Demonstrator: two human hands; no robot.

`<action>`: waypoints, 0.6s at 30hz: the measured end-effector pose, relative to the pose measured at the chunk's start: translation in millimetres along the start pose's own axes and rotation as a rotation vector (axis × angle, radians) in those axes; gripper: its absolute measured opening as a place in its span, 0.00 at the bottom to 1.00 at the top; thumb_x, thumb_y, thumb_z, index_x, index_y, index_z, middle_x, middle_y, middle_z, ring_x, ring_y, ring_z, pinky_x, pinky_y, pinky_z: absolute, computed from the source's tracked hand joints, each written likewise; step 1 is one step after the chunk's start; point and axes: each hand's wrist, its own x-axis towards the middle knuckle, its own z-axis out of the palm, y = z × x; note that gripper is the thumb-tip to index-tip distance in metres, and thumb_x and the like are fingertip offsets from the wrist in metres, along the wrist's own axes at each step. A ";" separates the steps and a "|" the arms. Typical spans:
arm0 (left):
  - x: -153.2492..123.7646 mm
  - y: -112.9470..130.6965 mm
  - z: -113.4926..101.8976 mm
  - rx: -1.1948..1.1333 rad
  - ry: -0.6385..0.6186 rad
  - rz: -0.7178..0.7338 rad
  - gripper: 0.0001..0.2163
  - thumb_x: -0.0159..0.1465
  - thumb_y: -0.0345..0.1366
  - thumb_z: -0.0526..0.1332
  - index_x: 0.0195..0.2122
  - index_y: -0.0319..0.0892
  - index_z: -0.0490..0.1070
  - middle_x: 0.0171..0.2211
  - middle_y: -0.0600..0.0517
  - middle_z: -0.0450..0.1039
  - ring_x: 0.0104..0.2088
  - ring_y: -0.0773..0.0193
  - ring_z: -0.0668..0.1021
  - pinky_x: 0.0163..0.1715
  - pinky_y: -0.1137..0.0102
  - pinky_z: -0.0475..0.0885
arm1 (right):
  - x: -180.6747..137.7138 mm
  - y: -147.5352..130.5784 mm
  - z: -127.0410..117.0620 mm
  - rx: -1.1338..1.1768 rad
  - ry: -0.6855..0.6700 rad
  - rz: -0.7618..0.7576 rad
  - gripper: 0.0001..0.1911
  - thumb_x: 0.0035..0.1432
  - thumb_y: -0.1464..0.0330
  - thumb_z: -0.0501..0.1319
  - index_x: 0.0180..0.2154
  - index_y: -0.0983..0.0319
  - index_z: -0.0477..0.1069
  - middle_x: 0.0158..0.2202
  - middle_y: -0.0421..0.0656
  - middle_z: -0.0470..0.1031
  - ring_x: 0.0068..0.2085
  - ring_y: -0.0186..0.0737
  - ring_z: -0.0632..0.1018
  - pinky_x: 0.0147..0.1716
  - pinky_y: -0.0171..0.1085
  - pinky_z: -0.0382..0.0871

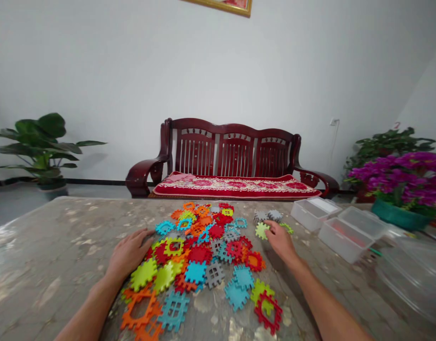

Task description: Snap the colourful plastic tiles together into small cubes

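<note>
A heap of flat, toothed plastic tiles (203, 255) in red, orange, blue, green and grey lies spread on the marbled table (47, 265). My left hand (129, 253) rests palm down at the heap's left edge, fingers spread and touching the tiles. Reaching past the heap's right side, my right hand (280, 239) pinches a light green tile (262, 230) with its fingertips. Just beyond it lie two grey tiles (268, 216).
Two clear plastic boxes (333, 226) stand on the table at right, with a clear lid (413, 274) nearer me. A teal pot of purple flowers (402, 189) stands at far right. Behind the table are a red wooden bench (232, 166) and a leafy plant (43, 147).
</note>
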 end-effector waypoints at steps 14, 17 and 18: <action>2.4 -10.3 8.4 -0.031 0.008 0.025 0.27 0.67 0.49 0.45 0.58 0.46 0.74 0.61 0.46 0.73 0.61 0.50 0.73 0.63 0.55 0.65 | -20.7 26.6 -14.0 -0.279 0.047 0.042 0.29 0.56 0.63 0.62 0.59 0.62 0.70 0.55 0.51 0.77 0.54 0.51 0.77 0.54 0.44 0.69; 2.7 -10.8 8.2 -0.033 0.011 0.030 0.26 0.68 0.48 0.45 0.58 0.46 0.74 0.60 0.47 0.74 0.60 0.51 0.74 0.63 0.56 0.65 | -21.4 24.6 -15.3 -0.343 0.002 0.053 0.28 0.57 0.67 0.61 0.59 0.61 0.70 0.54 0.50 0.78 0.56 0.50 0.76 0.55 0.44 0.67; 2.9 -11.2 8.3 -0.035 0.013 0.032 0.26 0.67 0.48 0.46 0.57 0.46 0.75 0.60 0.47 0.74 0.60 0.51 0.74 0.63 0.57 0.65 | -20.7 25.3 -15.0 -0.349 -0.008 0.053 0.27 0.57 0.68 0.60 0.59 0.61 0.70 0.54 0.49 0.78 0.56 0.50 0.76 0.55 0.43 0.66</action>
